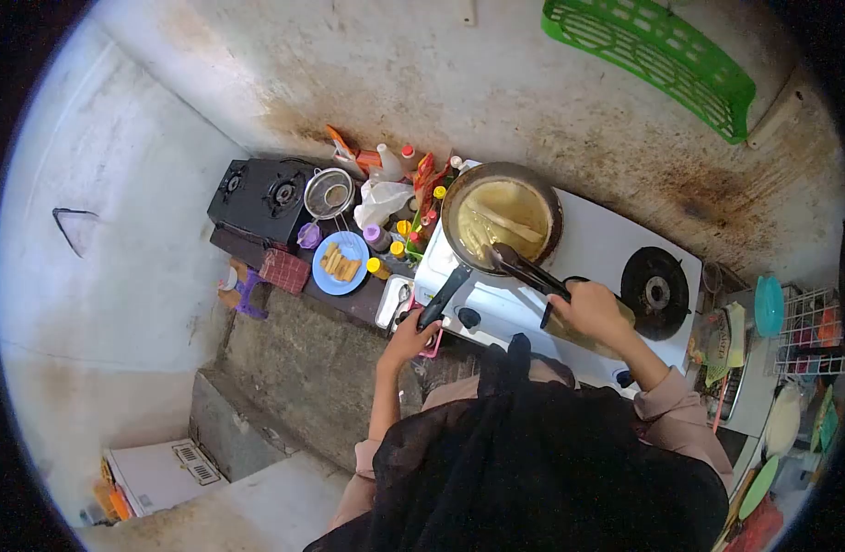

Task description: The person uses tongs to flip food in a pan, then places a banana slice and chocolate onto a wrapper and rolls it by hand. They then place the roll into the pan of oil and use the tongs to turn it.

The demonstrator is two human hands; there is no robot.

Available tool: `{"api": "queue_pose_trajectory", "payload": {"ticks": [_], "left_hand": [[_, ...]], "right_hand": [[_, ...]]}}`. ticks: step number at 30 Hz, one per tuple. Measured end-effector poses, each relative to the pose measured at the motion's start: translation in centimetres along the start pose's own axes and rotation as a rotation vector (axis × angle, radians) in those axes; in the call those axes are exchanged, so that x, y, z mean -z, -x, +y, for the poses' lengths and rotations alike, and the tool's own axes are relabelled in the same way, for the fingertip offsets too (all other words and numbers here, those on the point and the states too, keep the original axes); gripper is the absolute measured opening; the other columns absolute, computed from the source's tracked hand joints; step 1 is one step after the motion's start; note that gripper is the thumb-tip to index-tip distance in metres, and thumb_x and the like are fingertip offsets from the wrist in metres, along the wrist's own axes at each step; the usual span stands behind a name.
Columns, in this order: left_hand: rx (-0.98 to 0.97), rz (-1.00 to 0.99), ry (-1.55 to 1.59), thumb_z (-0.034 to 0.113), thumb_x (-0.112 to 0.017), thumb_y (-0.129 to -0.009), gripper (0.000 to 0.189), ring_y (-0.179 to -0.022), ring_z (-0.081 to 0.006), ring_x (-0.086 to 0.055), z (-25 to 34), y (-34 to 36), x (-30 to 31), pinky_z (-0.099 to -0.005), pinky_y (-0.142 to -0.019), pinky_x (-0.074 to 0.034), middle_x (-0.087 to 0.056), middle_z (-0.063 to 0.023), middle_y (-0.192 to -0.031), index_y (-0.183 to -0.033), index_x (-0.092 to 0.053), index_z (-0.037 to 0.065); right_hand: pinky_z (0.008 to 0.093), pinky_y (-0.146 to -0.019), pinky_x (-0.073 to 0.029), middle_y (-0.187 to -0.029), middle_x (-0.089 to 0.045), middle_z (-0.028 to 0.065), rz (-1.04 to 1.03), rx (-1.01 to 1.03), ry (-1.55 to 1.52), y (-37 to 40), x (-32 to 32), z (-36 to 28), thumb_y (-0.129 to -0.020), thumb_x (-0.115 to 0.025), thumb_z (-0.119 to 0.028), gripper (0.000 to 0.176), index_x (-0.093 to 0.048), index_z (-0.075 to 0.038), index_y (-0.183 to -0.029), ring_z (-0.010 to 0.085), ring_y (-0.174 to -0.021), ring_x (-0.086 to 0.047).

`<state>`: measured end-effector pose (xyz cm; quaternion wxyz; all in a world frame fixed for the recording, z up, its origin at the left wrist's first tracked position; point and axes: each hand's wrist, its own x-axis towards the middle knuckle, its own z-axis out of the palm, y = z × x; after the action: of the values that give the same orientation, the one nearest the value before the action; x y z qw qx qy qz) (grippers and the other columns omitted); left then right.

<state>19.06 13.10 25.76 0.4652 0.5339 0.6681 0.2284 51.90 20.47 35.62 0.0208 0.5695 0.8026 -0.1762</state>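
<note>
My left hand [410,339] was closed around the end of the black handle [444,294] of the frying pan [503,216]; the pan sat just ahead of that grip on the white stove [607,241]; pale oil filled it, with long rolls [510,224] lying in it. My right hand [591,310] was clamped on the tongs [530,270]; their tips reached forward and left from my fist, over the pan's near rim; whether they pinched a roll I could not tell. Just beyond my right knuckles lay the stove's second burner [657,292]. Left of my handle grip and further out stood a blue plate [341,262] of fried pieces; beyond it a metal strainer [329,193] rested by a black stove [257,193].
</note>
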Motion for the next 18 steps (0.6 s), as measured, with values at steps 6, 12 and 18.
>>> {"api": "queue_pose_trajectory", "payload": {"ticks": [6,12,18], "left_hand": [[-0.007,0.005,-0.008,0.037,-0.062,-0.080,0.041,-0.061,-0.0161,-0.052,-0.4,-0.1,-0.1,-0.0306,-0.056,-0.041,-0.054,-0.0091,-0.068,-0.095,-0.054,-0.001],[-0.005,0.022,-0.044,0.036,-0.062,-0.080,0.041,-0.061,-0.0160,-0.053,-0.4,0.0,-0.2,-0.0304,-0.055,-0.041,-0.055,-0.0093,-0.068,-0.095,-0.054,-0.001],[0.063,-0.007,-0.050,0.035,-0.062,-0.080,0.040,-0.063,-0.0179,-0.056,0.9,0.3,0.2,-0.0314,-0.057,-0.043,-0.057,-0.0107,-0.070,-0.097,-0.053,0.000]], "right_hand": [[0.0206,-0.033,-0.037,-0.059,-0.053,0.0007,-0.539,-0.387,-0.935,-2.1,1.2,4.1,-0.087,-0.044,-0.049,0.048,-0.060,-0.004,-0.082,0.0076,-0.041,-0.048],[0.0210,-0.034,-0.038,-0.063,-0.054,0.0006,-0.676,-0.429,-1.304,-1.8,0.5,6.3,-0.086,-0.046,-0.050,0.047,-0.055,-0.004,-0.087,0.0072,-0.042,-0.047],[0.0213,-0.034,-0.038,-0.061,-0.054,0.0006,-0.600,-0.455,-1.005,-0.6,3.2,5.1,-0.086,-0.044,-0.052,0.051,-0.057,-0.003,-0.081,0.0075,-0.042,-0.048]]}}
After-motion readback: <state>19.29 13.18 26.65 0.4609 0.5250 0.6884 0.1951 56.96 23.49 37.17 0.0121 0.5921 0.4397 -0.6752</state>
